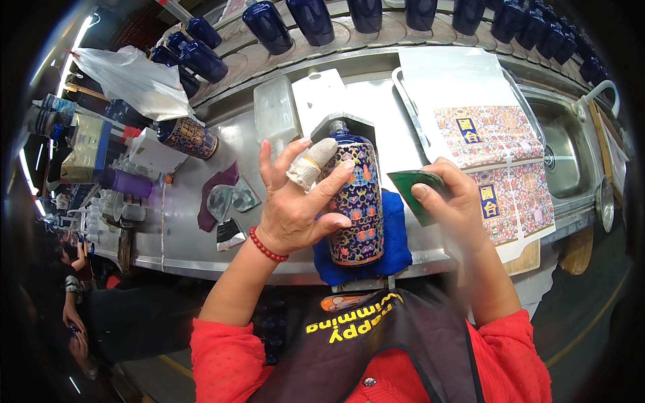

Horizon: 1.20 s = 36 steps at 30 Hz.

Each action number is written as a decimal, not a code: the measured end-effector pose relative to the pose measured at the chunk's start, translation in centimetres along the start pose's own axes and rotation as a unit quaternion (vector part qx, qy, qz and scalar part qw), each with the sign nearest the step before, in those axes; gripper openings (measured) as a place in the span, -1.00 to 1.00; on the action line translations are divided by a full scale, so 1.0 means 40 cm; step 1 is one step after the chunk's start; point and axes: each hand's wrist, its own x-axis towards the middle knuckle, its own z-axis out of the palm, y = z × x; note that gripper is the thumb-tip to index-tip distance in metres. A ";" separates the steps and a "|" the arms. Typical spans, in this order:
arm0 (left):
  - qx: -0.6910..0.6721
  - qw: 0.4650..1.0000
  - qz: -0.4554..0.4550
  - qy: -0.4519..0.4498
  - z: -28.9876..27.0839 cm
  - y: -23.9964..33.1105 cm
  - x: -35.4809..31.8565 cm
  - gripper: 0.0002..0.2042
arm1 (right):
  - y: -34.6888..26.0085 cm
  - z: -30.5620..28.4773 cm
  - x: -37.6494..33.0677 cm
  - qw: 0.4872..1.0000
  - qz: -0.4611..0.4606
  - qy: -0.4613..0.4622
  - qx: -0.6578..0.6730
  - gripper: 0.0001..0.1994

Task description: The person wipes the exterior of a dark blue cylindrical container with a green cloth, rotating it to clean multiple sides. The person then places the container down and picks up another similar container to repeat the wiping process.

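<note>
A dark blue bottle (357, 208) with a colourful floral pattern lies on its side, neck pointing away from me, on a blue cloth (397, 232) at the counter's near edge. My left hand (289, 208) is open, its fingers spread over the bottle's left side. The index fingertip and thumb rest against the patterned surface. A knitted finger cover (313, 163) sits on one of its fingers, near the bottle's shoulder. To the right of the bottle and apart from it, my right hand (457, 201) pinches a flat green scraper (418, 195) between thumb and fingers.
Printed floral sheets (500, 195) lie at the right, beside a metal sink (564, 151). At the left are another patterned bottle (188, 138), a plastic bag (138, 80) and a purple cloth (215, 198). Several plain blue bottles (310, 23) line the conveyor behind. Another person's hand (77, 329) shows far left.
</note>
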 end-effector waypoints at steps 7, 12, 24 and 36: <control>-0.024 0.999 -0.018 -0.017 -0.010 0.000 0.014 -0.23 | -0.008 0.005 0.013 1.000 -0.017 0.000 -0.021 -0.80; 0.037 0.999 0.010 -0.034 -0.012 -0.001 0.027 -0.16 | -0.010 0.007 0.018 1.000 -0.019 -0.003 -0.020 -0.80; 0.030 0.999 0.006 -0.030 -0.005 -0.008 0.033 -0.16 | -0.006 0.004 0.021 0.999 -0.024 -0.005 -0.020 -0.80; 0.044 0.997 -0.006 -0.070 -0.021 0.018 0.042 -0.08 | -0.015 -0.008 0.005 0.999 0.017 -0.026 -0.043 -0.82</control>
